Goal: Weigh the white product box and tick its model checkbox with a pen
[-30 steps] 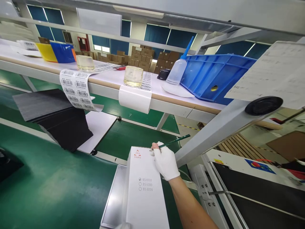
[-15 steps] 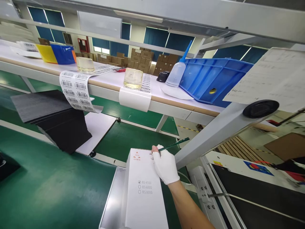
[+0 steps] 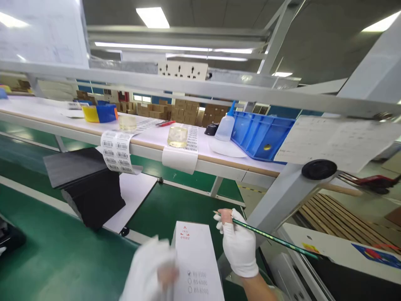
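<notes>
Above green belt [image 3: 62, 255], pencil [image 3: 275, 239] tip up-left.

We find the box [image 3: 196, 259] lying on the belt [image 3: 62, 259] before us, our left hand [image 3: 150, 271] at its left edge and our right hand [image 3: 239, 246] to its right holding the pencil [image 3: 275, 239]; behind, on the desk [image 3: 150, 144], the bin [image 3: 260, 134] stands right of the squeeze bottle [image 3: 224, 125]

Bright ceiling panels [image 3: 153, 16] glare overhead; left hand [image 3: 150, 271] motion-blurred; frame edges bend, wide-angle distortion.
</notes>
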`<state>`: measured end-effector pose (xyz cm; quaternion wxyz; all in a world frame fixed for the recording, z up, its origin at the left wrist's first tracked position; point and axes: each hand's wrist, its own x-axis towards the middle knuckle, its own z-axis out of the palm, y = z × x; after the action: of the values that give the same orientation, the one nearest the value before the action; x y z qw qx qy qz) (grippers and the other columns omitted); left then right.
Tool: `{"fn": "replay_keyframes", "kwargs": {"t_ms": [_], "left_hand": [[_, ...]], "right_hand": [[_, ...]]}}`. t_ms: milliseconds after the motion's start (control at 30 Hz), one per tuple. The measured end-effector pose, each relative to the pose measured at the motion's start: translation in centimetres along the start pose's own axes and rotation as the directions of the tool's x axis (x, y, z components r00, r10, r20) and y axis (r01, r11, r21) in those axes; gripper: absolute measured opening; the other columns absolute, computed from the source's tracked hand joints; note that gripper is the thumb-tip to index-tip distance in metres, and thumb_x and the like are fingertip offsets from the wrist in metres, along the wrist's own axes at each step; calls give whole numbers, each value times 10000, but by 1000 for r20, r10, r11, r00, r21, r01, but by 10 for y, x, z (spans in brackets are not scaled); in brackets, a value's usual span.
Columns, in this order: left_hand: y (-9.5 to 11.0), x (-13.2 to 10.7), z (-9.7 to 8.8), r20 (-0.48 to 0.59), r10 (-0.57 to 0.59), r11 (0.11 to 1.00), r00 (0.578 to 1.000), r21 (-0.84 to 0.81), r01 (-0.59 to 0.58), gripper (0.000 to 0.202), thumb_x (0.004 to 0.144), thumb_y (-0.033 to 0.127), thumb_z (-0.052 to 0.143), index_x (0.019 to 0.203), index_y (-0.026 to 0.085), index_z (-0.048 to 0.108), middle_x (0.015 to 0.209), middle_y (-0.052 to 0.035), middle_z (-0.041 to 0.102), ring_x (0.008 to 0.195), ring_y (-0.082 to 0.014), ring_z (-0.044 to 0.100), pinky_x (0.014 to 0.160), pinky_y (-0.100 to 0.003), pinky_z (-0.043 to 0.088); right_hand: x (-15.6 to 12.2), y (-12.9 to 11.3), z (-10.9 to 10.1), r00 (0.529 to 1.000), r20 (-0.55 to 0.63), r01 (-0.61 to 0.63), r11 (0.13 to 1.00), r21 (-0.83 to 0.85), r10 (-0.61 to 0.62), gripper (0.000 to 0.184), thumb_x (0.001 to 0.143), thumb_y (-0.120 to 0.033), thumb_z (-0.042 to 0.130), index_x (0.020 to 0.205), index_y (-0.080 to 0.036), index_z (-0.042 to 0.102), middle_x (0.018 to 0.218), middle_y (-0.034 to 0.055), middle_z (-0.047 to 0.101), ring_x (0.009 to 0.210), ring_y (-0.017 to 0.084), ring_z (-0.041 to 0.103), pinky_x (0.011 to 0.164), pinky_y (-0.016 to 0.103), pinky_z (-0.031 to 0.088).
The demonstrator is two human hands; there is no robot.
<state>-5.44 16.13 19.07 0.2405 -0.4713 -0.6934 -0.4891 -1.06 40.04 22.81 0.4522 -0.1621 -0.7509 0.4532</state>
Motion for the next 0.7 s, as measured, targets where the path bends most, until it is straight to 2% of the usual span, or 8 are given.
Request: {"fn": "replay_keyframes", "kwargs": {"t_ms": [100,167,233,300,367,500,600,700], "left_hand": [[-36,123,-9,-214,67,978,975,207,-22,287,856,405,611,1114,279,621,1200,-84,681,1204,-303,590,1077,-531,445],[-54,194,-13,-325,124,951,938,309,-19,320,889,468,565,1035,190,626,1147,-122,682,1163,-299,598,1035,-485,460],[-68,239,-14,-295,78,920,952,389,45,391,921,508,489,1014,158,637,1050,-129,696,1073,-306,619,989,-488,461],[-80,256,-13,-202,25,881,979,468,74,402,943,500,432,996,168,651,972,-115,703,1019,-312,620,1017,-537,411],[-87,255,-12,-128,21,870,992,491,45,358,943,486,439,955,201,655,980,-87,710,1015,-304,612,1067,-573,339],[-95,243,-17,-109,64,928,992,373,-19,303,866,514,590,947,226,637,1013,-54,714,1032,-278,605,1034,-512,354],[-98,242,-21,-96,82,940,992,339,-45,338,791,489,698,985,220,635,1001,-60,708,1019,-275,604,963,-468,388],[-99,244,-24,-89,83,938,993,344,-47,298,766,450,730,926,219,634,949,-50,702,958,-261,606,897,-440,404]], "right_hand": [[34,-33,4,961,11,276,961,-26,-276,284,1013,-431,494,1068,-215,670,846,48,702,591,180,603,590,333,505],[59,-56,7,847,22,528,835,-154,-531,209,1006,-304,511,1130,-220,656,946,58,704,743,207,647,717,361,524],[82,-75,12,686,46,704,648,-290,-726,173,982,-245,543,1115,-205,647,985,75,688,881,241,642,815,390,501],[99,-87,18,573,99,786,511,-347,-814,151,970,-232,559,1089,-181,635,968,86,675,924,259,621,839,402,477],[112,-96,26,531,197,824,449,-345,-824,141,967,-236,561,1064,-164,635,937,85,669,915,259,605,832,399,460],[131,-107,48,591,401,801,455,-388,-699,231,872,-282,711,1060,-161,657,904,63,675,894,263,584,775,377,423],[140,-114,64,654,451,745,412,-524,-607,250,847,-330,741,1024,-169,669,891,68,679,867,271,572,732,376,377],[144,-120,76,666,485,720,321,-615,-567,179,893,-362,688,945,-191,680,833,74,667,824,275,553,670,377,306]]}}
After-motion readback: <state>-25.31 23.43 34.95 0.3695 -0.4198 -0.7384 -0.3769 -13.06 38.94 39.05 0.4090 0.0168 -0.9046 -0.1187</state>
